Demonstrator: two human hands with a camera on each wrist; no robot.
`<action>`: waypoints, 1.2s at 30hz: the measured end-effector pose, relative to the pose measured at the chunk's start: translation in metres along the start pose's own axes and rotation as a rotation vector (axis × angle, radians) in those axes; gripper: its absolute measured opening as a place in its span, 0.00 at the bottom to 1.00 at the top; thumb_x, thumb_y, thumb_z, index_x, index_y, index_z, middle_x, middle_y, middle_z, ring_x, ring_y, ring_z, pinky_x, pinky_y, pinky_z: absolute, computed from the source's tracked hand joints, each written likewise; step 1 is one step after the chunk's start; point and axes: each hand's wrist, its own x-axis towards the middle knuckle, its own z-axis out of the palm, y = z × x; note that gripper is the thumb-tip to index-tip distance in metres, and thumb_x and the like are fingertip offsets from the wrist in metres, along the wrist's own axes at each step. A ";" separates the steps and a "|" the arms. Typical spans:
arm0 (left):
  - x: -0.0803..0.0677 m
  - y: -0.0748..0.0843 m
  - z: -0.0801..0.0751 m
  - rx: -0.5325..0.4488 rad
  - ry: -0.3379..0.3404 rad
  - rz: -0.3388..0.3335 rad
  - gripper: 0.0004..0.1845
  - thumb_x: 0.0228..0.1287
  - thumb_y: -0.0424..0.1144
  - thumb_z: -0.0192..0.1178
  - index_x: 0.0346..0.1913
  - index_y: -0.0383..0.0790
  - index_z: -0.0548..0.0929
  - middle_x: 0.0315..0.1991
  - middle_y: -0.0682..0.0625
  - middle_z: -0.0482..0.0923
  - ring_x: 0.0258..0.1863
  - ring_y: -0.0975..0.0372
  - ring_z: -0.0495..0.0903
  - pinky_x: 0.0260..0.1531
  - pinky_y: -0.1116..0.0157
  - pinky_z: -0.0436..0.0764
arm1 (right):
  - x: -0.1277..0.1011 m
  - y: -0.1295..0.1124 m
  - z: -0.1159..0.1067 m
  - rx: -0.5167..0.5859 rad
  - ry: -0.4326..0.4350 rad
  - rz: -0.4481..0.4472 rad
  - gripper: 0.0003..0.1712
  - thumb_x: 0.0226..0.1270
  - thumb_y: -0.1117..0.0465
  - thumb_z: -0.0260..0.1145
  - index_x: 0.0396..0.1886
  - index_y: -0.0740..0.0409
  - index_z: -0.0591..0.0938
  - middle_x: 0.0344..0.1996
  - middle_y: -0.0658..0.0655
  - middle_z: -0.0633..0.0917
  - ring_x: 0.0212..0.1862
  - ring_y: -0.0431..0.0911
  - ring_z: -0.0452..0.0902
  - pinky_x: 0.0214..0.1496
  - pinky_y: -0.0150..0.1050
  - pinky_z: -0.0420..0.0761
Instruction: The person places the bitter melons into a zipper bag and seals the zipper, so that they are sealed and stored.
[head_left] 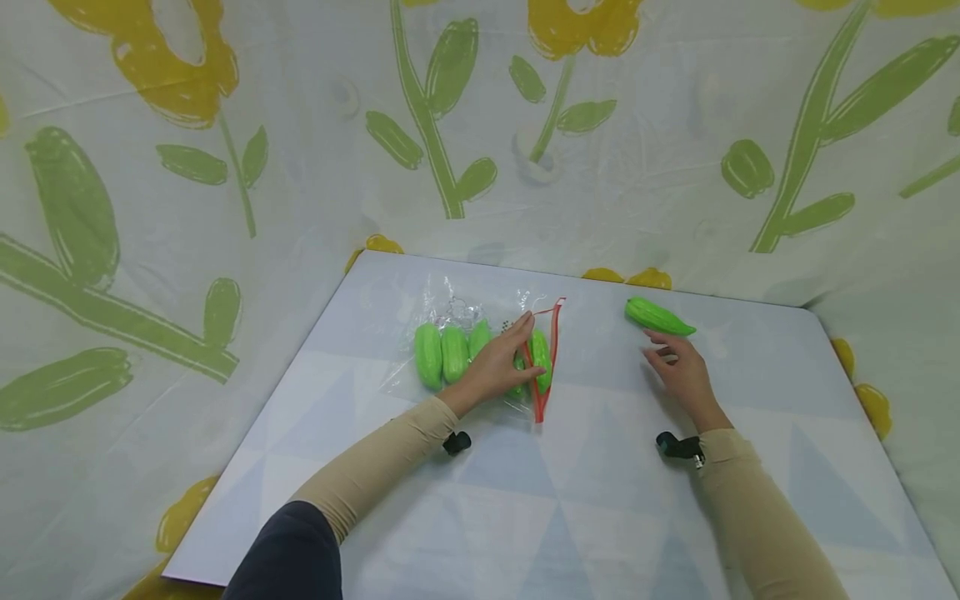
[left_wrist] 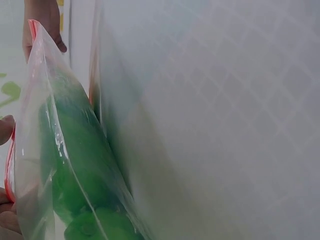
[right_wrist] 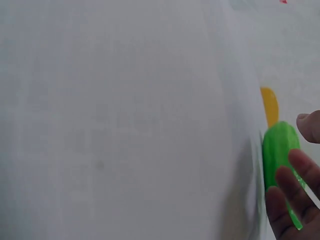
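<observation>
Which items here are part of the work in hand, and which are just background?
In use:
clear plastic zip bag with red seal, held open by the left hand
green ridged toy gourds inside it
loose green ridged toy gourd, right hand reaching for it

Background:
pale blue patterned table
floral backdrop cloth

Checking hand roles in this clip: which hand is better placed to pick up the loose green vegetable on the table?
Right. The right hand has its fingers right by the loose green vegetable, while the left hand holds the zip bag mouth.
</observation>
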 end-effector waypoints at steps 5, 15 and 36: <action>0.000 0.000 0.000 -0.008 0.009 0.009 0.49 0.56 0.55 0.63 0.73 0.40 0.49 0.74 0.54 0.42 0.70 0.61 0.50 0.65 0.61 0.61 | 0.005 0.003 -0.008 -0.034 0.063 0.019 0.22 0.67 0.54 0.59 0.59 0.53 0.76 0.53 0.62 0.73 0.51 0.55 0.71 0.45 0.49 0.74; -0.001 0.001 -0.001 -0.010 0.010 0.003 0.49 0.56 0.55 0.63 0.73 0.40 0.49 0.74 0.55 0.40 0.70 0.60 0.51 0.64 0.61 0.62 | 0.018 0.009 -0.020 -0.089 0.158 0.015 0.20 0.65 0.58 0.62 0.56 0.55 0.79 0.55 0.65 0.72 0.55 0.60 0.64 0.48 0.54 0.69; 0.000 0.002 -0.001 0.006 0.000 -0.002 0.49 0.56 0.56 0.62 0.73 0.42 0.48 0.74 0.56 0.39 0.70 0.61 0.50 0.65 0.62 0.61 | 0.040 0.016 -0.023 -0.106 -0.010 0.112 0.25 0.69 0.55 0.57 0.64 0.54 0.71 0.67 0.66 0.63 0.68 0.63 0.53 0.66 0.61 0.54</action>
